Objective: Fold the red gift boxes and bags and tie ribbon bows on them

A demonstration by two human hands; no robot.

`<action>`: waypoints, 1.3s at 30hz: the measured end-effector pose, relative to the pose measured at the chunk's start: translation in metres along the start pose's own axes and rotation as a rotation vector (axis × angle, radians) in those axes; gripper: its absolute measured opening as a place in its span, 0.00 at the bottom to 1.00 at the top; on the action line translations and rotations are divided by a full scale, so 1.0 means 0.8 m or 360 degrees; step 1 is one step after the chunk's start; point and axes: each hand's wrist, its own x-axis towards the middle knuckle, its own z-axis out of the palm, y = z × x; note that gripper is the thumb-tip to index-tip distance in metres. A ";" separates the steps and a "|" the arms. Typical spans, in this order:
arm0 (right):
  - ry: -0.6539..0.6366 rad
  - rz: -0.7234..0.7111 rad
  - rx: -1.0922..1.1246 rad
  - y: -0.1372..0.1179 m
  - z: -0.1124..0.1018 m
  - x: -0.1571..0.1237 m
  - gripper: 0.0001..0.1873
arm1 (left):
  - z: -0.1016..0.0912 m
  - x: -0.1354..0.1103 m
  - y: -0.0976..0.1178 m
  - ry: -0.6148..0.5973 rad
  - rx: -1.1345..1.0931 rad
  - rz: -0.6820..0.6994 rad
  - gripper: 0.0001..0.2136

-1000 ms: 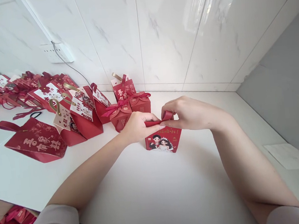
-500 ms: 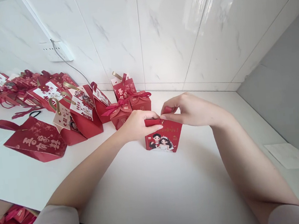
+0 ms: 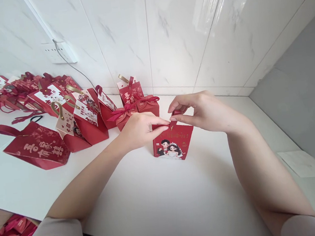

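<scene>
A small red gift box (image 3: 173, 143) with a cartoon bride and groom on its front stands on the white counter (image 3: 159, 199). My left hand (image 3: 139, 129) is closed, its thumb and forefinger pinching the box's top flap and red ribbon from the left. My right hand (image 3: 201, 112) pinches the ribbon (image 3: 176, 113) at the box's top from the right. Both hands meet over the top of the box, hiding most of the ribbon.
Two closed red boxes with ribbon bows (image 3: 137, 109) stand just behind. Several red gift bags and boxes (image 3: 61, 105) crowd the back left, one bag (image 3: 34, 146) lying flat. A wall socket with a cable (image 3: 59, 53) is above; a white sheet (image 3: 306, 163) lies at right.
Both hands have risen slightly and drawn together at the box top; the ribbon loop that showed between them is now mostly covered. The box stays in place.
</scene>
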 end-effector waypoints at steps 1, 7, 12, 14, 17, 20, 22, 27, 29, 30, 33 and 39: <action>0.0000 -0.0002 0.0001 0.000 0.000 0.000 0.06 | 0.000 0.000 -0.001 -0.0012 -0.0014 -0.0013 0.09; -0.0045 0.0031 0.0045 -0.007 -0.003 -0.001 0.07 | -0.004 0.001 -0.001 -0.0087 -0.0091 -0.0099 0.09; -0.0268 0.0164 -0.0051 -0.002 -0.011 -0.007 0.12 | -0.008 0.002 0.002 -0.0136 -0.0101 -0.0118 0.09; -0.0390 0.0203 -0.0137 0.001 -0.014 -0.010 0.09 | -0.006 0.002 0.004 -0.0119 -0.0110 -0.0124 0.08; -0.0506 0.0246 -0.0196 0.002 -0.014 -0.012 0.12 | 0.001 0.002 0.005 -0.0087 -0.0158 -0.0136 0.09; -0.0530 0.0266 -0.0184 0.000 -0.011 -0.011 0.13 | 0.007 0.002 0.005 -0.0109 -0.0160 -0.0137 0.11; -0.0524 0.0260 -0.0177 -0.001 -0.009 -0.012 0.13 | 0.009 0.002 0.005 -0.0134 -0.0134 -0.0119 0.12; -0.0617 0.0282 -0.0136 -0.004 -0.018 -0.016 0.21 | 0.004 0.005 0.001 -0.0196 -0.0098 0.0018 0.12; -0.0715 0.0216 -0.0005 -0.008 -0.025 -0.018 0.21 | 0.000 0.006 0.000 -0.0190 -0.0129 0.0103 0.09; -0.0757 0.0166 0.0077 -0.010 -0.029 -0.018 0.20 | -0.002 0.006 0.000 -0.0133 -0.0141 0.0117 0.09; -0.0827 0.0087 0.0307 -0.016 -0.036 -0.020 0.18 | -0.006 0.005 0.001 0.0147 -0.0224 -0.0043 0.16; -0.0885 0.0312 0.0368 -0.016 -0.035 -0.020 0.18 | -0.004 -0.008 0.014 -0.0201 -0.0482 -0.0486 0.33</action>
